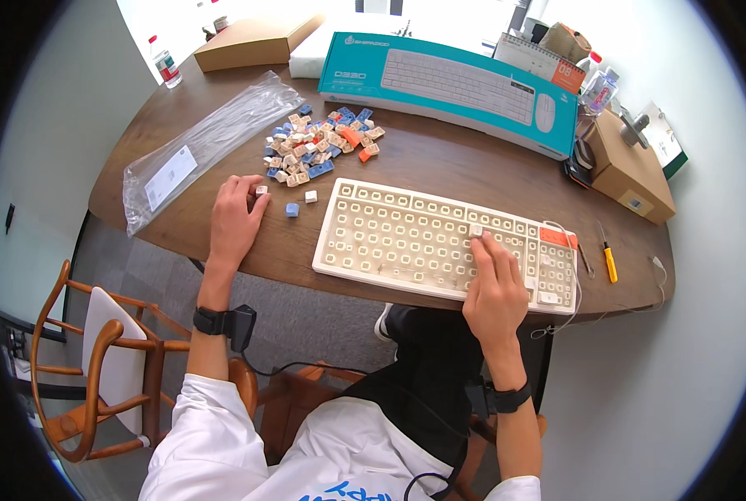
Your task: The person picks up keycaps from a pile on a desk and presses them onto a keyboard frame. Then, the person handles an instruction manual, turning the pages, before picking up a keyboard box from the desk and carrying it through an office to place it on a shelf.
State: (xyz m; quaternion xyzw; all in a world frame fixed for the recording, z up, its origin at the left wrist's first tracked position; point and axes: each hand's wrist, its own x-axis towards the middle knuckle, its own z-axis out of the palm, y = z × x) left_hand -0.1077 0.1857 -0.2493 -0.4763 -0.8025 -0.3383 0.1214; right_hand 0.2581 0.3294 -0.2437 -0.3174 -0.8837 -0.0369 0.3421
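While the keyboard point(390, 240), right of centre, is mostly bare, the right hand point(496, 292) touches a white cap point(476, 230) there, fingers bunched, grip unclear; the left hand point(234, 224) pinches a pale cap point(262, 190); the pile point(310, 150) waits upper left.

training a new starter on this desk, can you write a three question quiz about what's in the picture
1. True or false: the right hand is over the keyboard.
2. Which lies left of the keycap pile? A) plastic bag B) keyboard C) white cable
3. Fill in: the screwdriver has a mostly ____ handle.

Key: 1. True. 2. A. 3. Yellow.
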